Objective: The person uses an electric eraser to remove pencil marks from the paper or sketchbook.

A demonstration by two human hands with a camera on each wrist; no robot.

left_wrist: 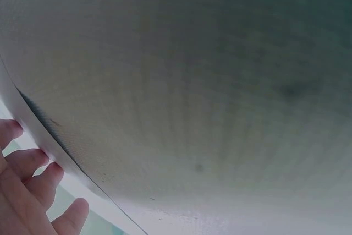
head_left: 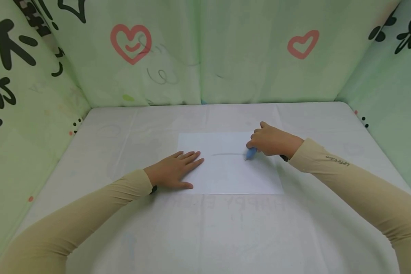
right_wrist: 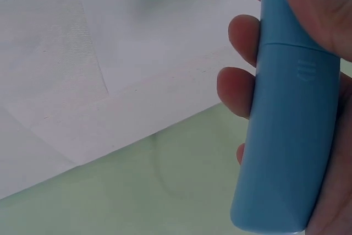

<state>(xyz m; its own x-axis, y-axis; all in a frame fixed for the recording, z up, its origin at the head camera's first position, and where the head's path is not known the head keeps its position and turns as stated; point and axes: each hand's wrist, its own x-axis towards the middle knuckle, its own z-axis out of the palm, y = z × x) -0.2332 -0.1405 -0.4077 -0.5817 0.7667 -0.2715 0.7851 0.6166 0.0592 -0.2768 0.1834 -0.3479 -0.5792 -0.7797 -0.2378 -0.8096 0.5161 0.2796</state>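
Observation:
A sheet of white paper (head_left: 226,179) lies flat on the table, with a thin grey line (head_left: 226,154) across its middle. My left hand (head_left: 174,170) rests spread on the paper's left edge; its fingers (left_wrist: 41,185) appear at the lower left of the left wrist view. Over the right part of the sheet, my right hand (head_left: 274,140) grips a blue thick-bodied handheld tool (right_wrist: 291,130), smooth and rounded, with a seam and a small arrow mark. The tool's narrow tip points down right at the paper, near the line's right end. Fingers and thumb wrap its body.
A white cloth (head_left: 123,125) covers the table. Pale green curtains (head_left: 239,57) with red hearts and black marks enclose the back and both sides.

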